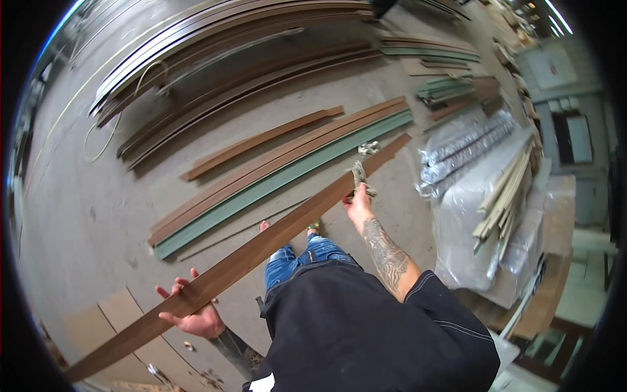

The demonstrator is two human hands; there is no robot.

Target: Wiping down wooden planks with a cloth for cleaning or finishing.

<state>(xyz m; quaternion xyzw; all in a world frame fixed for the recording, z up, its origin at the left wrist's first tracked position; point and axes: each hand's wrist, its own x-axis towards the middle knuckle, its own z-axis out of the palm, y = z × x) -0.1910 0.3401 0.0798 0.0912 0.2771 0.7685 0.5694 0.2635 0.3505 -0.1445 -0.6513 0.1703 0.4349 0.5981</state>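
One brown plank (261,245) across splayed left grip (203,321); right grip (358,208) clasps rag (358,174) against it.

The head view comes from the left unit of two fisheye cameras worn side by side on the head. Orientation: upright, facing steeply down and forward. Near range: the shirt (366,326), seen from above, occupies the lower centre; the left hand (202,321) lies lower left, the right hand (359,208) right of centre. Middle range: floor (59,196). Far range: stacked strips (235,32) along the top and ceiling lamps (558,16) at the upper right rim. Straight edges curve toward the periphery; black borders darken the corners.
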